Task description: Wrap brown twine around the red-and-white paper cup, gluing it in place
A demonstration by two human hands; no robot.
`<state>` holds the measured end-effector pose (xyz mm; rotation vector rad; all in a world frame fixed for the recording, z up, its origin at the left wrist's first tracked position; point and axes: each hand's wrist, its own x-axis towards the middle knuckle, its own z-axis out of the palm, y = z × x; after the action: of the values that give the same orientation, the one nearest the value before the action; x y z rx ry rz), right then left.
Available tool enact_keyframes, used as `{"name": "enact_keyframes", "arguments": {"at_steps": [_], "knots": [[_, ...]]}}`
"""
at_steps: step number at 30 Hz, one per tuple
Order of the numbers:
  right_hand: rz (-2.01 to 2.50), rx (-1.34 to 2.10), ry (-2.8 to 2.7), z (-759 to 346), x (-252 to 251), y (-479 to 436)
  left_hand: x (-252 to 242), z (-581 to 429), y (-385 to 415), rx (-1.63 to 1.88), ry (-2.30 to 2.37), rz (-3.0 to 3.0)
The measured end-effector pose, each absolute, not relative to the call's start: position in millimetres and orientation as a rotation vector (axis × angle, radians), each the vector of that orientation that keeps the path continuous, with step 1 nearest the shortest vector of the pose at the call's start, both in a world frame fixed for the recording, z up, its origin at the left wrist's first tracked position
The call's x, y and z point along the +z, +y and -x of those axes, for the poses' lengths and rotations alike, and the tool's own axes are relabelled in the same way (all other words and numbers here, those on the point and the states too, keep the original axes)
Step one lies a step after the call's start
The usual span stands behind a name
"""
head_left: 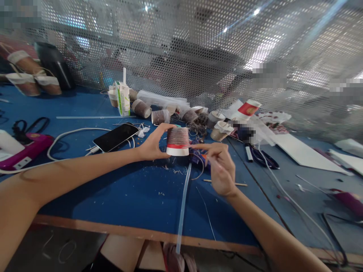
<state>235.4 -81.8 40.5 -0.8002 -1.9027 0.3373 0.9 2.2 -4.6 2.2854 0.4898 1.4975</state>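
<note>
My left hand [154,145] grips a paper cup [177,141], thumb below and fingers above. Brown cord [177,134] is wound round much of its wall, leaving a red band and a white rim bare. My right hand [222,168] has its index finger stretched to the cup's right side near the red band, the other fingers curled; what they hold, if anything, is hidden. A thin loop of cord [203,166] hangs between cup and hand. Behind lies a partly hidden blue glue gun [202,160], a long translucent glue stick [183,207] running from it towards me.
A phone [116,137] lies left, beside a white cable and a magenta power strip [27,151]. Cord-wrapped cups [141,108], a drink carton [123,99] and tangled cord [200,124] stand behind. A wooden stick [241,184] lies under my right hand. White board [306,153] is at right.
</note>
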Motion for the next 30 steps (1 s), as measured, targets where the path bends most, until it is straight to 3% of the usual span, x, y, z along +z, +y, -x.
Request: {"name": "enact_keyframes", "arguments": {"at_steps": [5,19,26,30], "knots": [[0.792,0.248,-2.227,-230.9,47.5,-94.3,-4.0,-1.4,0.7,1.528,0.472,-2.326],[0.859,0.504,-1.451,-237.4,36.5,-64.4,-11.0,-2.4,3.0,1.511,0.337,-2.191],[0.873,0.293,-1.243,-241.6,34.2,-55.5,-5.2,-2.0,0.2,1.545,0.319,-2.243],[0.753,0.347,-1.361,-229.5,43.5,-72.2,-4.1,-2.8,0.5,1.532,0.323,-2.264]]}}
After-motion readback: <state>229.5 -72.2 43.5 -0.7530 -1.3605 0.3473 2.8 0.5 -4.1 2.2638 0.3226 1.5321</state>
